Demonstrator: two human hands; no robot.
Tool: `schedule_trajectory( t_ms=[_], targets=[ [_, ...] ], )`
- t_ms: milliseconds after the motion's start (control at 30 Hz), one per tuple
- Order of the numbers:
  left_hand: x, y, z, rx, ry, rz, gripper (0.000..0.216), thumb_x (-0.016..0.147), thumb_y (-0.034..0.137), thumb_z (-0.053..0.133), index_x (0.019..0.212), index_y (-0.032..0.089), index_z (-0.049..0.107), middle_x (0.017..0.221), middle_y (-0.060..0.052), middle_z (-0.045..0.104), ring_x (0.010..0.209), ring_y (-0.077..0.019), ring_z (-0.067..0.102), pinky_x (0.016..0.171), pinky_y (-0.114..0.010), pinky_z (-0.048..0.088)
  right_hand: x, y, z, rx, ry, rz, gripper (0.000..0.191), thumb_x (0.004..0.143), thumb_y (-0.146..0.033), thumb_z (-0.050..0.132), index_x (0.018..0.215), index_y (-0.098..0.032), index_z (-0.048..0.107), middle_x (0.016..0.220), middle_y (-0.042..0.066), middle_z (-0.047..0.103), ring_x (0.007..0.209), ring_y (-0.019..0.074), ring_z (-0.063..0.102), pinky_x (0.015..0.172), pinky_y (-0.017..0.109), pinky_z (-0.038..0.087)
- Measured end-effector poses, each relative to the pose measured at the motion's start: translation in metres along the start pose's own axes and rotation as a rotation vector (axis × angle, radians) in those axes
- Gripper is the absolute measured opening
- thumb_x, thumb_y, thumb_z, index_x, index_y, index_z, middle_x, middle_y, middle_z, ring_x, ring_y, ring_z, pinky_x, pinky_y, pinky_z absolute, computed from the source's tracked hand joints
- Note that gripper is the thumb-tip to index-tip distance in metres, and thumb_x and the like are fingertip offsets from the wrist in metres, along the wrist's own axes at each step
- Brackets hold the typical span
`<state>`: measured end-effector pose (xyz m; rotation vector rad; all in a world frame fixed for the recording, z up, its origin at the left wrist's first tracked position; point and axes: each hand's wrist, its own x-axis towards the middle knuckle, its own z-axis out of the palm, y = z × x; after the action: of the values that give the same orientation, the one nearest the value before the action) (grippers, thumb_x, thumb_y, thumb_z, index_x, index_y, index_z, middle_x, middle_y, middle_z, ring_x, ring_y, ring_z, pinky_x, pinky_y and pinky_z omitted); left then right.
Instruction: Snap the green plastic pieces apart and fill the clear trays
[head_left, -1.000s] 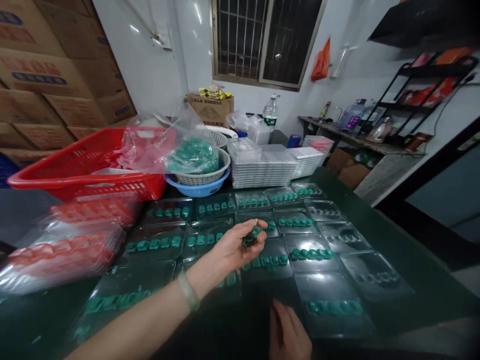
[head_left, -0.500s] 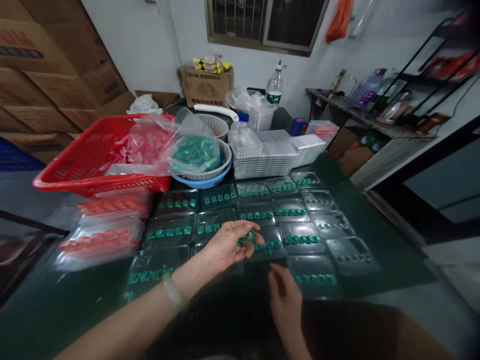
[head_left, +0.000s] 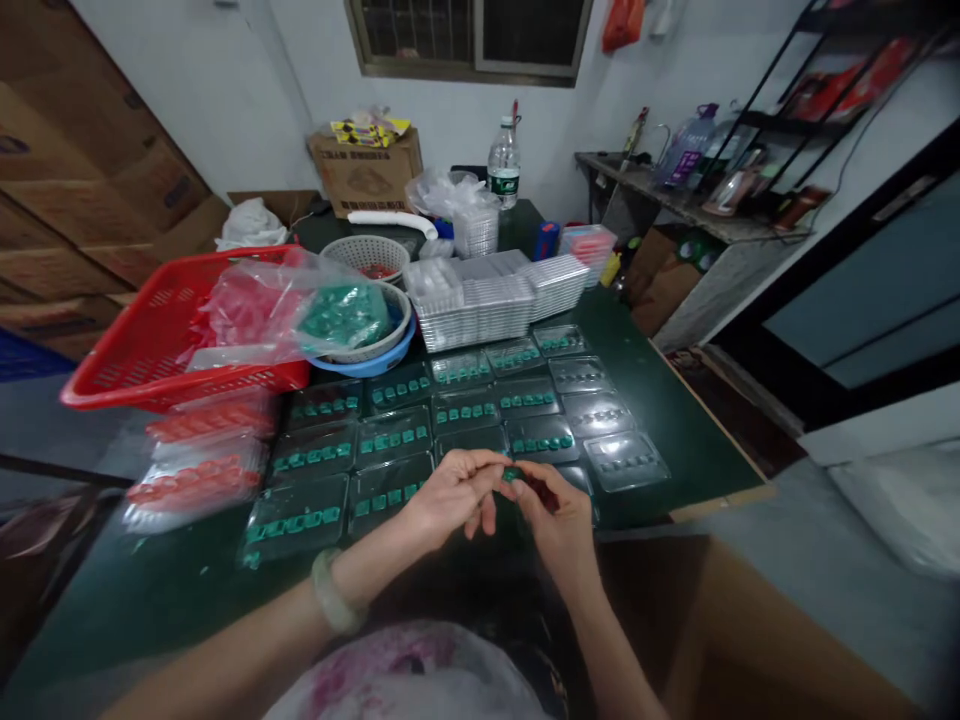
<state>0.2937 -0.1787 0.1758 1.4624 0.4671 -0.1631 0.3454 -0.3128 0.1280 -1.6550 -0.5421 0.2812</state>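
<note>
My left hand (head_left: 459, 495), with a pale green bangle (head_left: 334, 592) at the wrist, meets my right hand (head_left: 556, 512) above the near part of the table. Both are closed, fingertips together on a small green translucent plastic piece (head_left: 511, 473). Whether the left palm holds more pieces is hidden. Beneath and beyond the hands lie rows of clear plastic trays (head_left: 296, 495), many carrying a line of green pieces (head_left: 391, 440). Trays at the right (head_left: 626, 462) have colourless-looking slots. My hands partly cover the nearest trays in the middle.
A red basket (head_left: 127, 345) with bagged pink pieces stands back left, beside a bag of green pieces (head_left: 349, 315) in a bowl. Stacked clear trays (head_left: 480, 310) stand at the back. Orange-filled trays (head_left: 199, 480) are piled at left. The table's edge (head_left: 720, 430) runs along the right.
My right hand has risen to meet my left, and both now pinch a green piece. The left hand showed several green pieces in its fingers before. The camera view has shifted right.
</note>
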Motion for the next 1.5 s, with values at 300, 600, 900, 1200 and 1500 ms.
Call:
schedule_trajectory(
  t_ms=[300,600,900,1200,1500],
  targets=[
    [0.019,0.042,0.102,0.210,0.101,0.094,0.029,0.073,0.036,0.061,0.090,0.012,0.059,0.061,0.000,0.060,0.039,-0.0059,0.048,0.032,-0.015,0.032,-0.005,-0.009,-0.100,0.242,-0.007,0.106,0.023,0.084,-0.029,0.048,0.097,-0.017,0.063,0.065,-0.001,0.057,0.053,0.0076,0.046,0.050,0.020,0.038],
    [0.054,0.058,0.130,0.407,-0.062,0.173,0.017,0.077,0.029,0.056,0.075,0.013,0.062,0.055,0.003,0.053,0.042,-0.0046,0.046,0.041,-0.015,0.036,0.010,-0.005,-0.144,0.477,-0.034,0.239,0.017,0.078,-0.031,0.057,0.074,-0.015,0.062,0.052,-0.005,0.047,0.044,0.0061,0.040,0.043,0.018,0.035],
    [0.082,0.058,0.090,0.208,-0.155,0.042,0.025,0.080,0.037,0.050,0.075,0.014,0.056,0.050,0.004,0.049,0.039,-0.0049,0.043,0.036,-0.014,0.030,0.043,-0.013,-0.122,0.178,-0.081,0.318,0.030,0.086,-0.035,0.041,0.068,-0.015,0.055,0.050,-0.004,0.045,0.042,0.0073,0.041,0.042,0.019,0.032],
    [0.106,0.047,-0.016,0.300,-0.160,0.108,0.015,0.076,0.028,0.054,0.078,0.016,0.061,0.059,0.002,0.055,0.047,-0.0093,0.049,0.046,-0.020,0.038,0.096,-0.019,-0.041,-0.328,-0.080,0.182,0.018,0.083,-0.025,0.044,0.071,-0.017,0.054,0.063,-0.001,0.052,0.057,0.0105,0.046,0.055,0.022,0.036],
    [0.091,0.022,-0.036,0.586,-0.093,0.356,0.019,0.083,0.016,0.039,0.081,0.017,0.058,0.074,-0.004,0.058,0.067,-0.0142,0.054,0.064,-0.024,0.040,0.112,-0.013,-0.018,-0.553,-0.331,0.106,0.015,0.079,-0.022,0.046,0.066,-0.017,0.050,0.060,-0.001,0.049,0.055,0.0102,0.044,0.055,0.022,0.034]
  ],
)
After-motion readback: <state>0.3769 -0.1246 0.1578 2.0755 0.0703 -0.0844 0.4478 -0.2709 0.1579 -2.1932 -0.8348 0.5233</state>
